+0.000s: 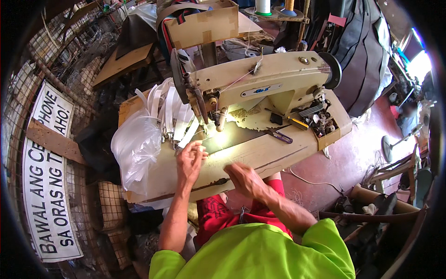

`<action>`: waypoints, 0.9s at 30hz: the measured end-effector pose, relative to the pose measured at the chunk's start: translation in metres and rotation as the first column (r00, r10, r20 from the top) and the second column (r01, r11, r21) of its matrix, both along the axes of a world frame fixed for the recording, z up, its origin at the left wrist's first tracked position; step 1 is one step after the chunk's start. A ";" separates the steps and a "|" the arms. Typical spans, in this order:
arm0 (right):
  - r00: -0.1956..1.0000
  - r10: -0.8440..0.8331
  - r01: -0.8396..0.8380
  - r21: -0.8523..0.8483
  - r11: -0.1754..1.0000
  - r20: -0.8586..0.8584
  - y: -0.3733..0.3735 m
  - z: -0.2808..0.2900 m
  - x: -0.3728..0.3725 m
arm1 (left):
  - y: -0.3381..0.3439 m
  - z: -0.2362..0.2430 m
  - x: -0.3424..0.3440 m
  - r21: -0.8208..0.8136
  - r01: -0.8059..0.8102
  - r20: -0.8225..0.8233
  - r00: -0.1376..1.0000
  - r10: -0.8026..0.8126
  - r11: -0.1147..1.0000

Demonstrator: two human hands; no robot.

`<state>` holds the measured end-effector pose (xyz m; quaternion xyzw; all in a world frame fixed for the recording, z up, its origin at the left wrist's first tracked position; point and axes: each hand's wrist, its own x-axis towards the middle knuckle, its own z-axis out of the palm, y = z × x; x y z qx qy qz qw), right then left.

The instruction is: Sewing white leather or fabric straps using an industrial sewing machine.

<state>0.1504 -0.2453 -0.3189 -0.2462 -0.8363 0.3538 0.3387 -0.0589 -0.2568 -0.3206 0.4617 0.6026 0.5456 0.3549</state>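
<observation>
Just below the lit needle area of the cream sewing machine [265, 69], my left hand [190, 158] is closed on a small white piece at its fingertips. My right hand [244, 179] is by the table's front edge, right of the left one, slightly blurred, with curled fingers; what they hold, if anything, is unclear. A bundle of white straps [165, 102] with metal fittings lies left of the needle, beside a crumpled clear plastic bag [132, 156]. On the machine table [255, 156], to the right, lie dark-handled snips [278, 136] and a yellow-handled tool [298, 123].
An open box of small parts [328, 142] sits at the table's right end. A cardboard box [200, 28] and thread cones [262, 8] stand behind the machine. Dark hanging material [362, 69] is at back right, a wire-mesh wall [55, 60] at left. A cable crosses the floor at right.
</observation>
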 end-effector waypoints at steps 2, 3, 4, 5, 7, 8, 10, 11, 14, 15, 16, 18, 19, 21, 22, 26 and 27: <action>0.998 -0.039 0.032 -0.151 0.988 -0.042 -0.035 0.005 0.031 | 0.008 -0.001 0.018 -0.047 0.073 0.320 0.946 -0.054 0.996; 0.996 -0.084 0.081 -0.155 0.985 -0.009 -0.049 0.006 0.045 | 0.013 -0.002 0.028 -0.077 0.094 0.337 0.939 -0.063 0.993; 0.992 -0.129 0.123 -0.238 0.963 -0.009 -0.065 0.007 0.060 | 0.017 -0.004 0.037 -0.022 0.102 0.521 0.850 -0.075 0.995; 0.988 -0.135 0.152 -0.325 0.933 0.075 -0.078 0.007 0.075 | 0.022 -0.006 0.041 0.056 0.089 0.673 0.732 -0.104 0.994; 0.981 -0.167 0.195 -0.535 0.822 0.102 -0.097 0.003 0.106 | 0.028 -0.009 0.045 0.048 0.084 0.740 0.666 -0.092 0.995; 0.981 -0.168 0.192 -0.554 0.810 0.094 -0.103 0.000 0.119 | 0.029 -0.010 0.043 0.014 0.037 0.782 0.622 -0.034 0.999; 0.965 -0.249 0.085 -0.796 0.600 -0.084 -0.109 -0.008 0.136 | 0.028 -0.014 0.044 -0.022 -0.012 0.799 0.600 0.024 1.000; 0.964 -0.256 0.096 -0.802 0.589 -0.073 -0.103 -0.013 0.138 | 0.028 -0.015 0.042 0.021 0.042 0.837 0.546 -0.040 0.999; 0.902 -0.429 0.121 -0.923 0.365 -0.051 -0.077 -0.015 0.128 | 0.024 -0.012 0.036 -0.011 0.034 0.838 0.546 -0.009 0.999; 0.921 -0.388 0.308 -0.675 0.671 0.035 -0.065 -0.012 0.117 | 0.020 -0.009 0.029 -0.034 0.042 0.758 0.653 -0.001 0.999; 0.919 -0.369 0.395 -0.311 0.865 0.142 -0.051 -0.006 0.103 | 0.017 -0.005 0.023 -0.082 0.023 0.656 0.754 0.037 0.996; 0.870 -0.451 0.418 0.189 0.889 0.198 -0.032 0.018 0.081 | 0.007 0.002 0.012 -0.057 0.054 0.584 0.812 -0.011 0.997; 0.876 -0.465 0.431 0.227 0.874 0.128 -0.022 0.030 0.069 | 0.004 0.004 0.009 0.013 -0.037 0.414 0.910 0.028 0.999; 0.940 -0.335 0.321 0.167 0.932 0.061 -0.002 0.056 0.045 | 0.004 0.008 0.004 0.153 -0.196 0.244 0.957 0.156 0.969; 0.964 -0.263 0.264 0.057 0.963 -0.023 0.008 0.067 0.033 | 0.008 0.009 0.004 0.274 -0.250 0.305 0.938 0.163 0.929; 0.964 -0.121 0.028 -0.365 0.931 -0.237 0.043 0.094 -0.014 | 0.029 0.013 0.000 0.448 -0.305 0.416 0.903 0.106 0.840; 0.959 -0.116 -0.012 -0.449 0.893 -0.258 0.053 0.098 -0.024 | 0.033 0.014 -0.001 0.488 -0.278 0.525 0.851 -0.024 0.827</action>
